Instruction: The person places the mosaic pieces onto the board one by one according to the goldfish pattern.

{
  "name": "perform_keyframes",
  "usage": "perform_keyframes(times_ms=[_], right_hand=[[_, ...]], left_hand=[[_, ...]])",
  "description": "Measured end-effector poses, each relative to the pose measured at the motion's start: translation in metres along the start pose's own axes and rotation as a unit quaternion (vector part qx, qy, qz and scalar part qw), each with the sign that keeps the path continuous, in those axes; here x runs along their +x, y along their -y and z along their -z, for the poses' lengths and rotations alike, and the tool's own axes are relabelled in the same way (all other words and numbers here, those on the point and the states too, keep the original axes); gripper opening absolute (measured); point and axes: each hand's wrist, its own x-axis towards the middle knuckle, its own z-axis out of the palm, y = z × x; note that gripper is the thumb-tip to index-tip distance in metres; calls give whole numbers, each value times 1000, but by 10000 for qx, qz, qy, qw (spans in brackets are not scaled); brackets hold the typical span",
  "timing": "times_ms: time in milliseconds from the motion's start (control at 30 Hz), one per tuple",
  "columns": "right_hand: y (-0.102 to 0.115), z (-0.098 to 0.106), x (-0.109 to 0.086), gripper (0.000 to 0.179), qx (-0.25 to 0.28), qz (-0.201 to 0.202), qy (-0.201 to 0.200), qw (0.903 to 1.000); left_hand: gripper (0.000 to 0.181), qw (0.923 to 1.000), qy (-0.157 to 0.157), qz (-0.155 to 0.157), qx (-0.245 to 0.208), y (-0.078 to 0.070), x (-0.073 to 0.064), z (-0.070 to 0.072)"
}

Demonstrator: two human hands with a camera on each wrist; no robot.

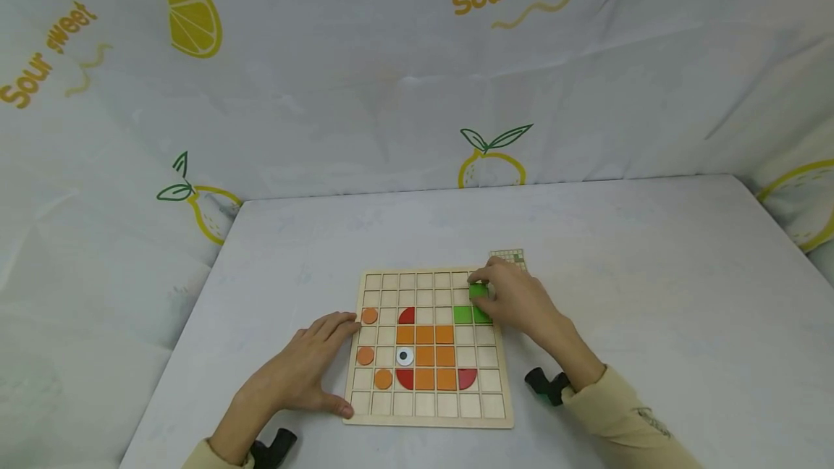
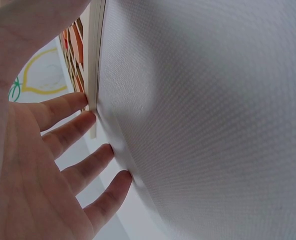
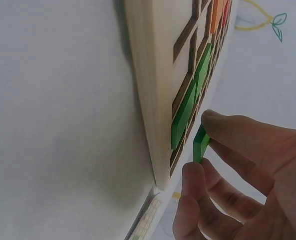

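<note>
My right hand [image 1: 519, 299] pinches a green square tile [image 3: 199, 147] between thumb and fingers. It holds the tile over the upper right cells of a wooden grid board [image 1: 430, 422]. Just below, a green tile [image 1: 462, 315] lies in a cell, with another green piece beside it, partly covered by the hand. At the board's left edge, my left hand [image 1: 300, 368] rests with fingers extended and thumb spread, touching the rim. Orange square tiles [image 1: 425, 356] fill the middle cells, with red quarter-round pieces [image 1: 405, 380] and a white eye disc [image 1: 405, 356] around them.
Several orange discs [image 1: 365, 356] sit in the board's left columns. Behind the right hand lies a small patterned card [image 1: 513, 257], partly hidden. A black device is at each wrist. White cloth with lemon prints [image 1: 491, 168] hangs behind the white table [image 1: 651, 273].
</note>
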Motion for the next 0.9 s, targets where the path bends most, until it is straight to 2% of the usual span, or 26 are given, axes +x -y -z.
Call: perform_keyframes(times_ms=[200,667,900], right_hand=[[11,-10,5,24,-284,337,-196,9988],[17,-15,8,25,-321,181,-9,9993],[17,-14,8,27,-150,124,85,9998]], left_hand=[[120,10000,1,6,-23,0,0,0],[120,10000,23,46,-78,0,0,1],[120,10000,15,26,-67,0,-1,1]])
